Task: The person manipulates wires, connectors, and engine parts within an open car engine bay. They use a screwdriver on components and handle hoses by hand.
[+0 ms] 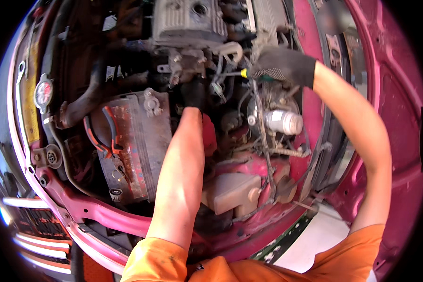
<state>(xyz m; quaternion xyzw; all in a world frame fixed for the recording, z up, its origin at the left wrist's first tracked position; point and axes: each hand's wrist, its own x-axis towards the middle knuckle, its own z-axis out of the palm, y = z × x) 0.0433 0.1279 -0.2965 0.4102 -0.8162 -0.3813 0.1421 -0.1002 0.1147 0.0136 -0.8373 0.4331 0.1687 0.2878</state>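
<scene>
My right hand (286,66), in a dark knitted work glove, is closed around the handle of a screwdriver (244,73). Its collar is yellow, and its metal shaft points left towards hoses and a metal bracket beside the engine. My left hand (193,96), in a black glove, reaches down between the battery and the engine parts. Dark shadow hides its fingers, so I cannot tell what they touch. Close above it sits a dirty metal housing (185,66) bolted beside the engine (190,23).
Pliers (112,134) with orange-and-black handles lie on the battery (157,127). A long wrench (19,98) rests along the left body edge, near the radiator cap (43,94). A white-bodied reservoir (284,122) and a tan plastic tank (230,190) stand lower right. The red hood (399,94) rises rightward.
</scene>
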